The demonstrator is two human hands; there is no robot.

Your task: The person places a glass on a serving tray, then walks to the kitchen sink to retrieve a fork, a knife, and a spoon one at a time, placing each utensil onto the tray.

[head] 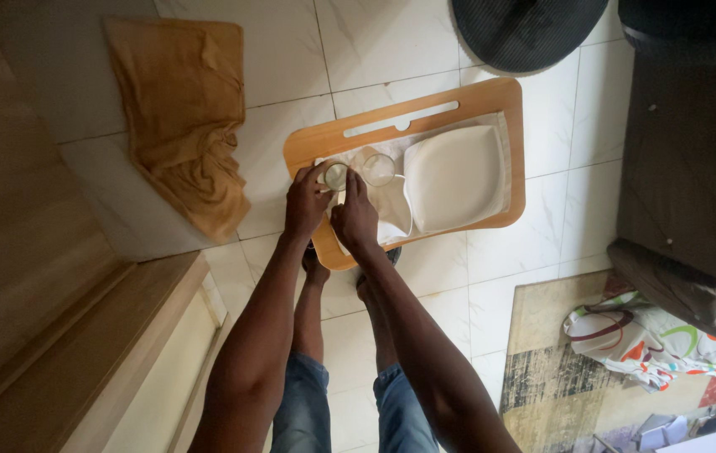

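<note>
A wooden tray (324,138) with rounded corners and a slot handle lies on the glossy white tiled floor (391,50). A white cloth (391,214) covers most of it, carrying a smooth square white plate (454,176) toward 3 o'clock and two clear glasses. The left hand (306,201) has its fingers wrapped around the small glass (336,175) near the tray's 9 o'clock edge. The right hand (356,216) rests just beside it, fingers extended and loose, touching the cloth below the second glass (379,169). Bare tile lies open at 12 o'clock and below the tray at 6. A crumpled mustard cloth (182,117) sits at 10 o'clock, a dark round woven mat (526,29) at 1 o'clock, and a patterned rug (559,361) at 5 o'clock.
</note>
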